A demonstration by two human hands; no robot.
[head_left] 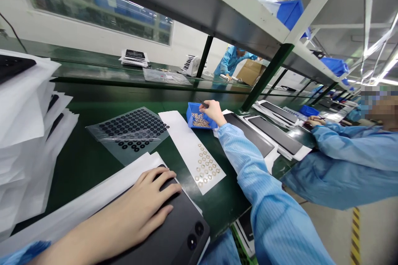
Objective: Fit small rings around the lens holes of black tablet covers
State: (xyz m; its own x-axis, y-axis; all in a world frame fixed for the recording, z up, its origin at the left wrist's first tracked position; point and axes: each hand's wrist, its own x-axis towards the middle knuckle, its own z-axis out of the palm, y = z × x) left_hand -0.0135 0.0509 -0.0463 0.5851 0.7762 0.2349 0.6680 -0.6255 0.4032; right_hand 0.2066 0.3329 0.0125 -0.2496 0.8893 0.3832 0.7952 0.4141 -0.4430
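My left hand [149,207] lies with fingers spread on a dark flat panel [174,232] that has two round black parts near its right end. Over a blue bin [190,112] of small tan rings [200,120], my right hand [213,112] pinches a thin dark tool [203,103]. Between my hands, a white strip [183,140] carries rows of tan rings [207,167] at its near end. Left of the strip lies a clear sheet [130,130] with many black rings, one or two of them at the strip's edge.
Wrapped panels stand in a tall stack [27,145] at the left. More dark panels [275,132] lie right of my right arm. A person in blue [357,145] sits at the right, another stands behind the bench. A green post [267,76] and a shelf [217,16] rise beyond the bin.
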